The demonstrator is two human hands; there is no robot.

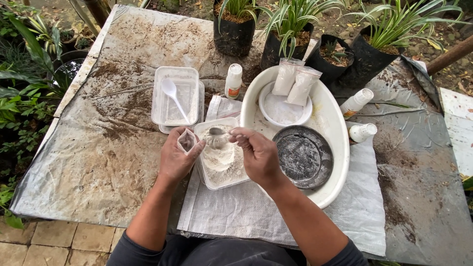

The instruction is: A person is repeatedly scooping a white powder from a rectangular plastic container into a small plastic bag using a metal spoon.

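My left hand (176,156) holds a small clear plastic bag (186,141) with its mouth open, beside a clear plastic tub of white powder (220,162). My right hand (257,153) grips a metal spoon (217,131) by the handle. The spoon's bowl hovers over the tub, close to the bag's mouth. Both hands are above a white woven sack (276,212) spread on the table.
A second clear tub with a white plastic spoon (173,96) sits behind. A white oval basin (335,148) at right holds a dark round dish (303,155), a white bowl and two powder-filled bags (294,81). White bottles (233,80) and black potted plants (234,29) line the back.
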